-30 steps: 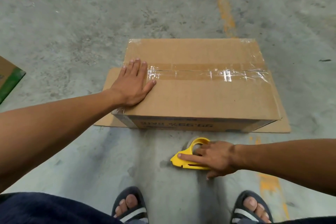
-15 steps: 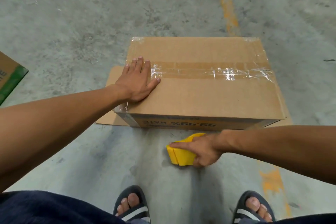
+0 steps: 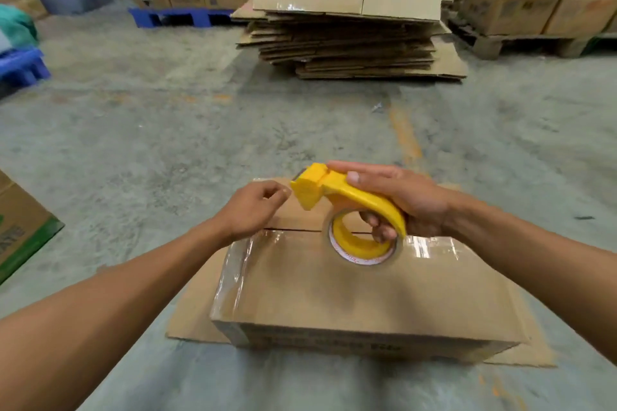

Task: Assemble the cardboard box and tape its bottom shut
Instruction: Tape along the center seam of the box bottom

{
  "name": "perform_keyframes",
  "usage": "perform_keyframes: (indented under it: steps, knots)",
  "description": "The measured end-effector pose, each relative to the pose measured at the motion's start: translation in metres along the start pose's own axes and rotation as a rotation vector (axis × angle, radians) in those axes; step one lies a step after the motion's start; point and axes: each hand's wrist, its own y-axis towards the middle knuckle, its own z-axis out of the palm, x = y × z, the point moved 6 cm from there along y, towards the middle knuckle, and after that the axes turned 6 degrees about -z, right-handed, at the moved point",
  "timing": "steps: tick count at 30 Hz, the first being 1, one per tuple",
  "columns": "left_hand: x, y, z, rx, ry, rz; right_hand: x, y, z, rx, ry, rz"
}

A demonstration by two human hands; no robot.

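A brown cardboard box (image 3: 350,294) lies on the concrete floor on a flat cardboard sheet (image 3: 190,317), flaps closed on top. Clear tape covers its centre seam and left edge. Above the box I hold a yellow tape dispenser (image 3: 337,200) with a tape roll (image 3: 362,243); my right hand (image 3: 400,200) grips its handle. My left hand (image 3: 253,210) hovers just left of the dispenser's cutter end, fingers curled and pinched together; whether it pinches the tape end I cannot tell.
A stack of flattened cartons (image 3: 350,30) lies straight ahead. Packed boxes on a wooden pallet (image 3: 534,7) stand at the back right, more boxes on a blue pallet (image 3: 180,15) at the back left. A green-printed box (image 3: 20,230) sits at the left edge.
My right hand lifted the dispenser from the floor up over the box. My left hand left the box top and came up to the cutter end. My head tilted up, showing the far stacks.
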Motion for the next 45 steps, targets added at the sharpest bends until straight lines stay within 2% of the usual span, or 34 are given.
perform_keyframes:
  steps: [3,7,13,18,35,45]
  knots:
    - [-0.029,-0.001,0.011,0.131,-0.381,-0.16,0.008,-0.009,-0.038,-0.085,0.081,0.02]
    - [-0.067,-0.012,0.031,0.338,-0.635,-0.322,0.008,-0.023,-0.064,-0.068,0.22,0.025]
    - [-0.093,-0.029,0.063,0.543,-0.776,-0.463,0.002,-0.032,-0.078,-0.061,0.307,0.024]
    - [-0.097,-0.034,0.074,0.586,-0.927,-0.508,-0.002,-0.032,-0.082,-0.059,0.278,0.042]
    - [-0.092,-0.032,0.077,0.549,-0.994,-0.542,-0.006,-0.03,-0.085,-0.006,0.17,0.107]
    - [-0.034,-0.009,0.035,0.407,-0.619,-0.587,-0.004,-0.035,-0.074,0.057,-0.089,0.275]
